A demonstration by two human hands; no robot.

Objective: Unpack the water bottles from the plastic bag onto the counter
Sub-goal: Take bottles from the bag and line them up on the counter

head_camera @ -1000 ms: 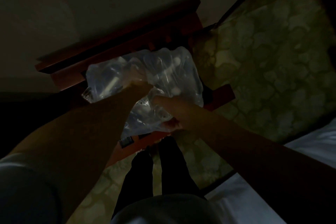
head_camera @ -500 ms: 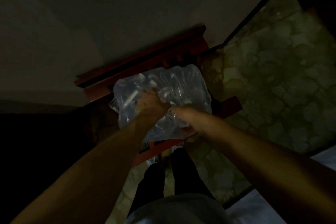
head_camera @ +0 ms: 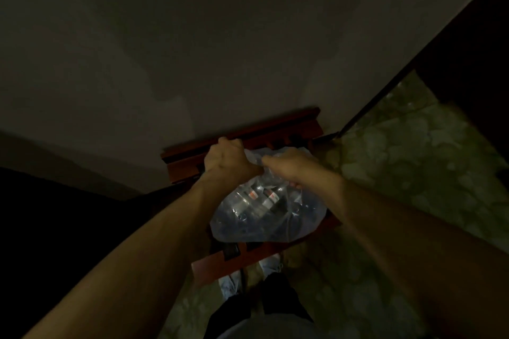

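A clear plastic bag (head_camera: 264,217) hangs in front of me in a dim room, bulging with several water bottles (head_camera: 257,197) whose red and white labels show through the film. My left hand (head_camera: 225,158) is fisted around the bag's top at the left. My right hand (head_camera: 287,164) grips the gathered plastic just to the right of it. Both hands hold the bag up above a reddish wooden piece of furniture (head_camera: 275,132) that stands against the wall.
A plain wall (head_camera: 220,49) rises directly behind the furniture. Green patterned floor (head_camera: 413,159) spreads to the right. My dark trousered legs and feet (head_camera: 272,292) stand just below the bag. The left side is in deep shadow.
Both hands have shifted from the bag's body to its gathered top and lifted it. The bag now hangs with the bottles sagging to the bottom. The camera has tilted upward.
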